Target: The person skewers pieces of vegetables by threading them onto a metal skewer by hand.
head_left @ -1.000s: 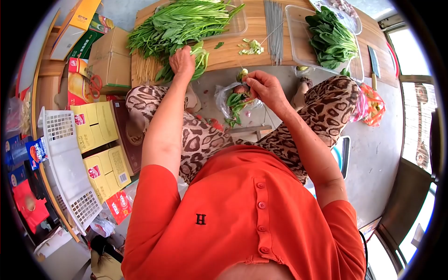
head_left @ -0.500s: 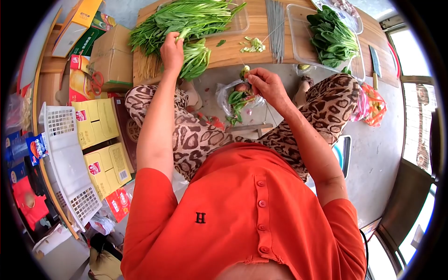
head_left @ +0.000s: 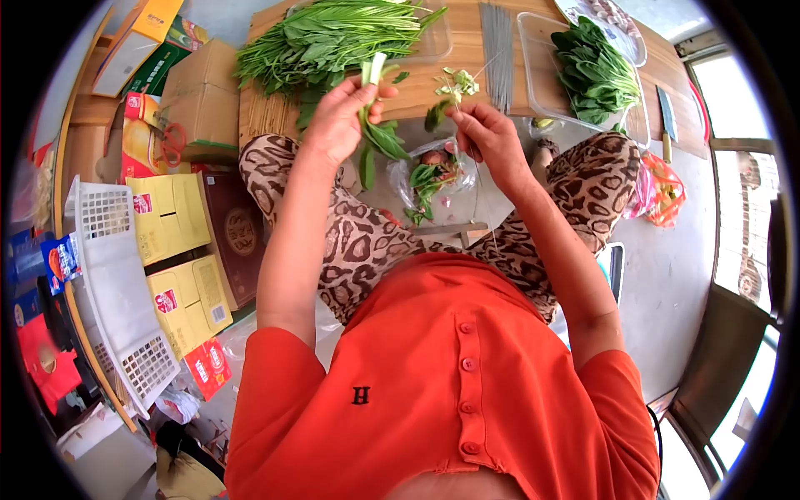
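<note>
The left hand (head_left: 343, 118) closes its fingers round a small bunch of greens (head_left: 383, 140), pale stem ends up and leaves hanging; the right hand (head_left: 490, 137) pinches what I read as a thin stick (head_left: 492, 233), with a dark green piece (head_left: 435, 115) just beside its fingertips. Both hands are raised in front of the near edge of the tabletop (head_left: 417, 102), well apart from each other.

I judge the chief risk to be a drop: the leaves hang free, and a loose grip could send them down to the plastic bag (head_left: 400, 177) or the floor (head_left: 658, 275). A second hazard is a prick, should the left fingers meet the stick's tip, which I cannot make out from here.

Around the hands, I note a heap of greens (head_left: 333, 37) behind the left, chopped pale pieces (head_left: 460, 84) and a bundle of metal skewers (head_left: 497, 62) behind the right. Farther right, a clear tub (head_left: 533, 83) and a knife (head_left: 667, 115) would hinder a wide reach; both knees flank the space below.
</note>
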The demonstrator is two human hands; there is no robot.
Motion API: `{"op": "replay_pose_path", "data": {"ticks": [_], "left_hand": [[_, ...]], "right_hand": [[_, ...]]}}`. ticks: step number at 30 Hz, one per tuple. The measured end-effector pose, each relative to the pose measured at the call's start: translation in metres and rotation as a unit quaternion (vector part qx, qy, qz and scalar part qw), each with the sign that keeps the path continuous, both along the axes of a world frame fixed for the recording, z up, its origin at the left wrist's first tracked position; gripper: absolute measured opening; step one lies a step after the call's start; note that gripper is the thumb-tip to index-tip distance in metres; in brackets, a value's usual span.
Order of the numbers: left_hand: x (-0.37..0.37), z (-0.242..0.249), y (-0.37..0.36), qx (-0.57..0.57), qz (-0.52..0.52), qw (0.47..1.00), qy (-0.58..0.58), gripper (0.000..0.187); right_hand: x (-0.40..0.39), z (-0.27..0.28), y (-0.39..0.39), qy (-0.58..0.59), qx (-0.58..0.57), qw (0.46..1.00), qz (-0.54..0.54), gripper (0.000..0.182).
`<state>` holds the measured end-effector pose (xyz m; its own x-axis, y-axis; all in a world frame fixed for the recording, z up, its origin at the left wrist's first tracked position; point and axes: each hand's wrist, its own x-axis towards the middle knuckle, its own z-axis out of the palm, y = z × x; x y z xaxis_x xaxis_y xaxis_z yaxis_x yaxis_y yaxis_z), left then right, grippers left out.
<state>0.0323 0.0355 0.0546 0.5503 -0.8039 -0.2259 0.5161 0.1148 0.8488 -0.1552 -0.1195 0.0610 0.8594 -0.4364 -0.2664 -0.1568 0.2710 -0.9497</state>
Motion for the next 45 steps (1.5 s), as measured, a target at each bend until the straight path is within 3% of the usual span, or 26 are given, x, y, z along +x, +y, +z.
{"op": "replay_pose_path", "data": {"ticks": [5, 15, 19, 21, 26, 32, 38, 45], "left_hand": [[-0.032, -0.012, -0.018, -0.016, -0.025, 0.999, 0.043, 0.02], [-0.042, -0.023, -0.018, 0.015, -0.087, 0.994, -0.06, 0.023], [-0.042, -0.028, -0.021, 0.015, -0.055, 0.994, -0.093, 0.023], [-0.038, -0.031, -0.021, 0.005, 0.026, 0.995, -0.1, 0.024], [-0.024, -0.021, -0.009, -0.078, 0.118, 0.99, -0.017, 0.019], [-0.044, -0.014, -0.015, -0.008, 0.039, 0.998, -0.05, 0.017], [-0.048, -0.014, -0.02, -0.038, -0.017, 0.999, -0.014, 0.02], [-0.049, -0.012, -0.017, -0.02, 0.027, 0.999, -0.025, 0.016]], "right_hand": [[0.016, 0.0, -0.008, -0.03, -0.017, 0.999, -0.018, 0.016], [0.035, -0.009, 0.001, -0.052, -0.004, 0.997, -0.053, 0.013], [0.033, -0.014, -0.001, -0.029, -0.019, 0.997, -0.073, 0.012], [0.03, -0.013, -0.005, -0.051, 0.001, 0.993, -0.109, 0.011], [0.02, -0.007, -0.015, -0.055, -0.007, 0.992, -0.109, 0.014], [0.022, -0.002, -0.001, -0.075, -0.019, 0.996, -0.039, 0.01], [0.03, 0.005, 0.013, -0.09, -0.044, 0.994, -0.034, 0.01], [0.026, 0.008, 0.012, -0.076, -0.054, 0.994, -0.052, 0.012]]}}
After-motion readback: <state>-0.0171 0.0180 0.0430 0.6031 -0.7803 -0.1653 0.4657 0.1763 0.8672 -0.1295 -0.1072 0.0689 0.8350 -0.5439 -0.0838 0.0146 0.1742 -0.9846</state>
